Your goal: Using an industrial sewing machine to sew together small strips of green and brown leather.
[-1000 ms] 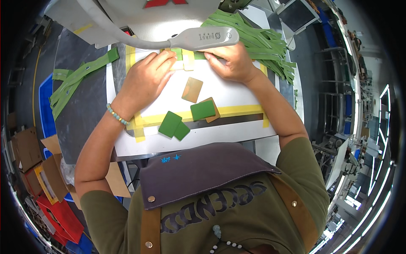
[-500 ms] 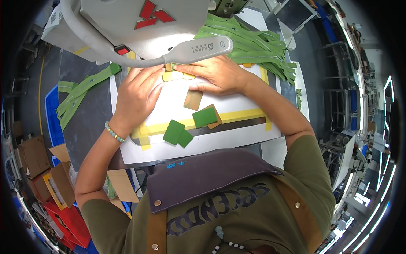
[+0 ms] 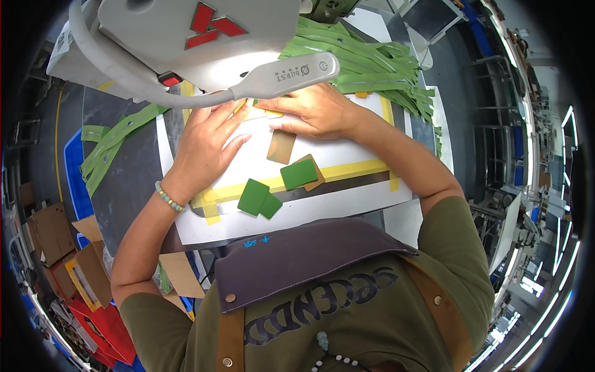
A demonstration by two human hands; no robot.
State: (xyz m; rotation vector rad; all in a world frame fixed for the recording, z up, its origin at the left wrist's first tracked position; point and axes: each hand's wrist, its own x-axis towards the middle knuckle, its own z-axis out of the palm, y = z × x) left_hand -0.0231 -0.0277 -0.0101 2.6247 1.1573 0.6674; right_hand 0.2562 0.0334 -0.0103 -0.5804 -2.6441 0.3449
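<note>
Under the neck of a lamp point(image 3: 282, 77), my left hand point(image 3: 207, 139) lies flat with fingers stretched and thumb apart. A yellow edge of a small piece point(image 3: 239, 107) shows by its fingertips. My right hand point(image 3: 319, 111) reaches in from the other side, fingers extended over another small yellow piece point(image 3: 273, 114). Just below its thumb is a tan rectangular piece point(image 3: 281, 147). Nearer me, a green piece point(image 3: 299, 174) overlaps a tan one, and two green pieces point(image 3: 253, 196) overlap to its left. The lamp partly hides the fingertips.
A pale sewing machine point(image 3: 198, 43) stands over the far side of the work surface. Green zipper strips point(image 3: 359, 62) are heaped at the far right, more strips point(image 3: 118, 139) at the left. Yellow tape point(image 3: 353, 168) edges the white sheet point(image 3: 204, 230). A blue bin point(image 3: 75, 173) stands left.
My left hand has shifted slightly left. The yellow piece that lay between my hands now shows only as a slanted edge by my left fingers. The loose green pieces stay in place.
</note>
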